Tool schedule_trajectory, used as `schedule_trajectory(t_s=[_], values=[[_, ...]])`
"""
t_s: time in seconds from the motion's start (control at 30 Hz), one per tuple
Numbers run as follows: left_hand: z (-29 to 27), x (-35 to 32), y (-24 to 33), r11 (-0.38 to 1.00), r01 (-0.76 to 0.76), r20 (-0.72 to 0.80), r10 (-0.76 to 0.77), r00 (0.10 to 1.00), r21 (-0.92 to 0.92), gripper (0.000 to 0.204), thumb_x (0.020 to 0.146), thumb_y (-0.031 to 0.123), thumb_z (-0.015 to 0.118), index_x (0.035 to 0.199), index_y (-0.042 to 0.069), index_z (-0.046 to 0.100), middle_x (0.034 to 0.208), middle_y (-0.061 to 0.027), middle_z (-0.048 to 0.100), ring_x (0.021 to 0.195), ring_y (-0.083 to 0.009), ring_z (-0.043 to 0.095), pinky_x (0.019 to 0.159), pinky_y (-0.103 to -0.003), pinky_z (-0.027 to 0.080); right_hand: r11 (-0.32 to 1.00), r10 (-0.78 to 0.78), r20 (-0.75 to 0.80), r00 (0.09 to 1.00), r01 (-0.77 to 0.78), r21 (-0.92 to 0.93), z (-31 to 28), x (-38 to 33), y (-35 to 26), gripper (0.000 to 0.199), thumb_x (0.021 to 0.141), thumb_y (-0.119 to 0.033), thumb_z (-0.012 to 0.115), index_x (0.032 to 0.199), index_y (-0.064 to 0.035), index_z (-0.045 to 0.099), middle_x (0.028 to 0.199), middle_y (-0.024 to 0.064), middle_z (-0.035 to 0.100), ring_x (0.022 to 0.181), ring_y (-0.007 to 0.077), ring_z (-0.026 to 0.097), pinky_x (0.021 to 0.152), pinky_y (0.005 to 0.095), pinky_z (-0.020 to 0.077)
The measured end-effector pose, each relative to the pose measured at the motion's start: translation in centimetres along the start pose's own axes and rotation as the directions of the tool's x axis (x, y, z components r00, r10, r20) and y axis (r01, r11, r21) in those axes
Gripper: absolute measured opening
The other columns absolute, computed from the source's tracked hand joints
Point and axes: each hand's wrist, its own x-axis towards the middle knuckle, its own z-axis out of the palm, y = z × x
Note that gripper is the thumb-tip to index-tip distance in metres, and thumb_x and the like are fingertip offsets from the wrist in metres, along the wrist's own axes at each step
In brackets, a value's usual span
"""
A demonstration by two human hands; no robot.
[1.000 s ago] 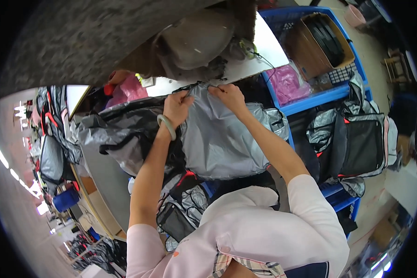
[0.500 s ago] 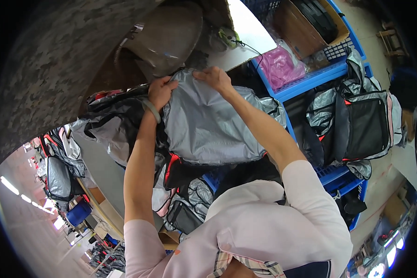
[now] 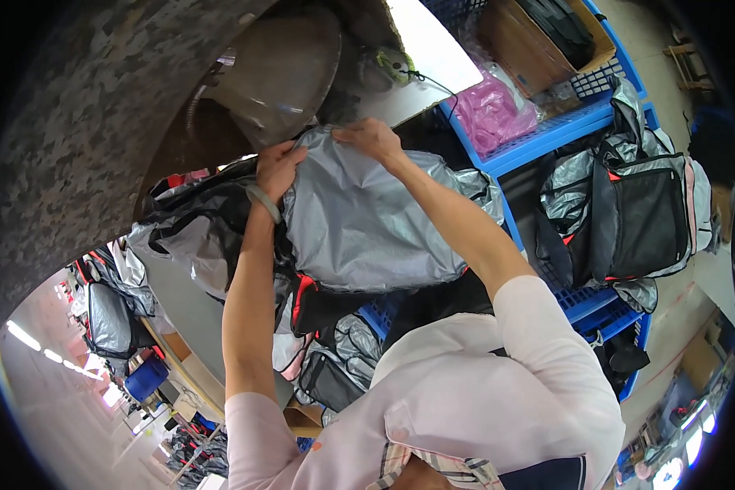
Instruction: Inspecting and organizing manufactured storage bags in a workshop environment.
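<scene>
A silver-lined bag (image 3: 367, 220) is stretched out in front of me, its shiny grey lining facing up and dark fabric with red trim along its near left side. My left hand (image 3: 279, 169) pinches the bag's far left edge. Close beside it, my right hand (image 3: 371, 139) is closed on the far edge, fingers curled over the lining. Just beyond both hands, a rounded, dull grey-brown machine part (image 3: 290, 65) partly covers the spot where the bag's edge lies. More black and silver bag fabric (image 3: 200, 237) bunches to the left of my left wrist.
Blue plastic crates (image 3: 506, 155) stand at the right, holding a pink plastic bag (image 3: 494, 114) and a cardboard box (image 3: 531, 49). A finished-looking black and silver bag (image 3: 641, 212) lies on a crate. A white tabletop (image 3: 433, 57) juts in at the far side; other bags (image 3: 339, 367) sit below.
Both hands and the bag's far edge have shifted slightly left in view. The grip on the edge looks the same, and the surroundings have shifted a little with the head.
</scene>
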Motion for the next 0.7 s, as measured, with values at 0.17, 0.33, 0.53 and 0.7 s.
schedule_trajectory(t_s=[0.17,0.33,0.53,0.7], values=[[1.2,-1.1,-0.1,0.953,-0.136,-0.071,0.160,0.985,0.271,0.032,0.077,0.025,0.060,0.095,-0.001,0.062,0.073,-0.0114,0.064,0.066,-0.0184,0.057,0.065,-0.030,0.044,0.993,-0.012,-0.042,0.999,0.008,-0.114,-1.3,-1.3,0.7,0.041,0.072,-0.055,0.058,0.087,-0.0191,0.069,0.083,0.0085,0.066,0.080,0.0270,0.063,0.069,0.0354,0.0486],[0.2,-10.9,-2.0,0.993,-0.096,-0.162,0.106,0.981,0.071,0.029,0.081,0.010,0.060,0.102,-0.008,0.057,0.084,-0.0039,0.059,0.076,-0.0086,0.051,0.067,-0.022,0.042,0.918,-0.395,-0.188,0.899,0.379,-0.115,-3.7,-7.1,8.3,0.040,0.072,-0.042,0.061,0.098,-0.0126,0.062,0.094,0.0076,0.061,0.091,0.0268,0.056,0.079,0.0346,0.0439],[-0.2,-27.4,-7.6,0.974,-0.222,-0.410,0.222,0.884,0.048,0.031,0.083,0.005,0.056,0.110,-0.009,0.053,0.094,-0.0080,0.058,0.084,-0.0124,0.051,0.074,-0.025,0.043,1.000,0.001,-0.168,0.986,0.004,0.027,-1.1,-20.4,17.9,0.073,0.072,-0.056,0.059,0.125,-0.0082,0.044,0.114,0.0224,0.053,0.106,0.0366,0.051,0.091,0.0389,0.0399],[-5.8,-40.7,2.3,0.967,-0.162,-0.607,0.250,0.754,0.197,0.025,0.082,0.009,0.059,0.099,-0.008,0.057,0.082,-0.0082,0.059,0.074,-0.0118,0.053,0.067,-0.022,0.044,0.889,-0.344,-0.461,0.818,0.442,0.122,-5.4,-30.4,7.2,0.044,0.073,-0.031,0.062,0.105,-0.0022,0.056,0.095,0.0181,0.061,0.089,0.0305,0.058,0.078,0.0361,0.0451]])
